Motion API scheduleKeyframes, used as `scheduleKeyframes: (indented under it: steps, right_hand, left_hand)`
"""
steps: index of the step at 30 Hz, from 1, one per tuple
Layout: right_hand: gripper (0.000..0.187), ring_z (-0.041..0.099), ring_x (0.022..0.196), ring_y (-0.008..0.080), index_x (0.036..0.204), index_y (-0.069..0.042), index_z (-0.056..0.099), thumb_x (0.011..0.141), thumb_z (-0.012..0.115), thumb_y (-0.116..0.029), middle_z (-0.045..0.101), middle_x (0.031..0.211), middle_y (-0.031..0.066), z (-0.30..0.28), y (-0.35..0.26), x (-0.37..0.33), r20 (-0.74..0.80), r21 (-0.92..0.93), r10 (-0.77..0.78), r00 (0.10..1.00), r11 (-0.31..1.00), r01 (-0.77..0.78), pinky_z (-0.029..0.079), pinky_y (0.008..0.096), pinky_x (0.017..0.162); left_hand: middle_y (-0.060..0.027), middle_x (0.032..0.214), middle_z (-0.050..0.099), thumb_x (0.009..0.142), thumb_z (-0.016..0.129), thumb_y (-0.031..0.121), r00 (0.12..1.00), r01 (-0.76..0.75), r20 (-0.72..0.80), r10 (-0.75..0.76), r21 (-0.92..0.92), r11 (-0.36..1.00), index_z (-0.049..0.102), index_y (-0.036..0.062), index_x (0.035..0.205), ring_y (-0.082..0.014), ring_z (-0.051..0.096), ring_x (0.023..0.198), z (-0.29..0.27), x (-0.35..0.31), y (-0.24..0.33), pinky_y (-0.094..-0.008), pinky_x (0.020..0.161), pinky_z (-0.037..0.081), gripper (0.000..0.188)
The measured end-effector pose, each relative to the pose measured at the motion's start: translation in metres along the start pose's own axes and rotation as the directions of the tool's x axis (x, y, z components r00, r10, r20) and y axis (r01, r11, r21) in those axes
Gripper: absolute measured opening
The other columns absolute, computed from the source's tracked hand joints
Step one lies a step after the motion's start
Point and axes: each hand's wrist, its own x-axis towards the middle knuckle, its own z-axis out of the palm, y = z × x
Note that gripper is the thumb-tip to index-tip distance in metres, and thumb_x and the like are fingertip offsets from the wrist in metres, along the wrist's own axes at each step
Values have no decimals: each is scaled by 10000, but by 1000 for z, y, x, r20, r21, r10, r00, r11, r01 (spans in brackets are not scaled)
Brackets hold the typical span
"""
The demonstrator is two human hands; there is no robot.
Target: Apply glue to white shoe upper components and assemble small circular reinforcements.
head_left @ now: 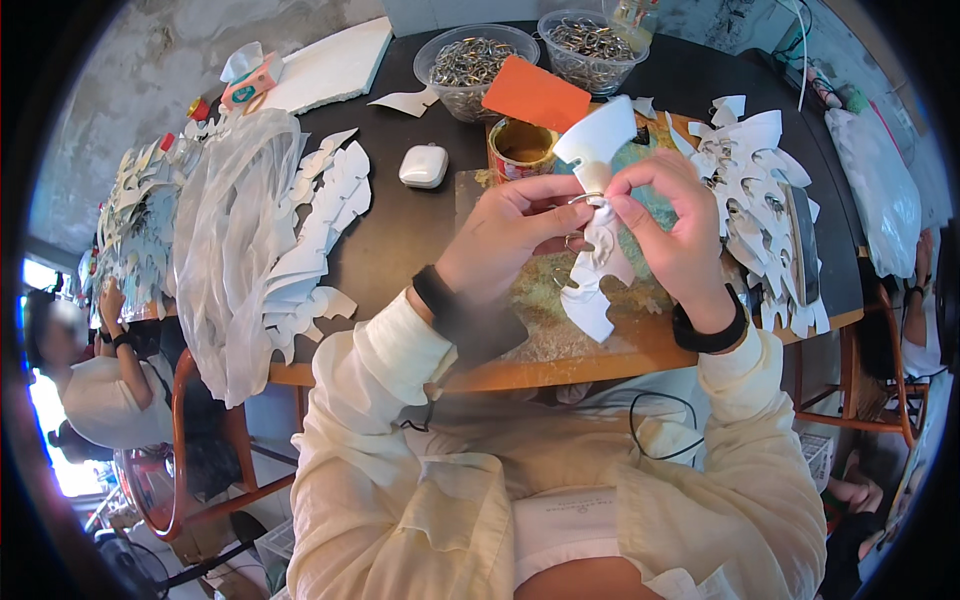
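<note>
Over the worktable I hold a white, flat cut-out piece [598, 132] with a flared, fan-like upper end. A metal ring [590, 197] sits at its narrow middle, and the lower part hangs folded and notched below. My left hand [515, 215] is closed, thumb and fingertips pinching the piece by the ring. On the other side my right hand [672, 215] is closed too, its thumb and forefinger gripping the same narrow part. Just behind the hands stands an open can [522, 160] of brownish, glue-like stuff, with an orange card [535, 92] leaning over it.
Clear bowls [425, 72] of metal rings stand at the back. White cut-outs lie in a left stack [325, 225] and a right pile [750, 190]. A plastic bag [230, 220], a white case [423, 166] and a foam board [335, 70] are leftward. A person [115, 390] sits far left.
</note>
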Motion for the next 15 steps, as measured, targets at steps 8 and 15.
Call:
scheduleKeyframes:
  steps: [8, 15]
  right_hand:
    - [245, 541, 849, 197, 870, -130, 652, 666, 746, -228, 611, 847, -6, 5, -3, 4, -100, -310, -270, 958, 923, 227, 425, 388, 840]
    - [200, 540, 859, 184, 887, -111, 654, 689, 682, -129, 611, 845, -14, 7, -5, 2, 140, -427, -401, 905, 800, 421, 431, 388, 913]
  left_hand:
    - [-74, 1021, 645, 879, 609, 48, 974, -132, -179, 138, 48, 990, 599, -31, 1141, -118, 626, 892, 5, -1, -7, -257, 812, 519, 273]
    - [-94, 1035, 642, 872, 606, 20, 967, -160, -178, 180, 123, 979, 594, -53, 1138, -145, 629, 918, 2, -1, -8, -273, 842, 526, 276]
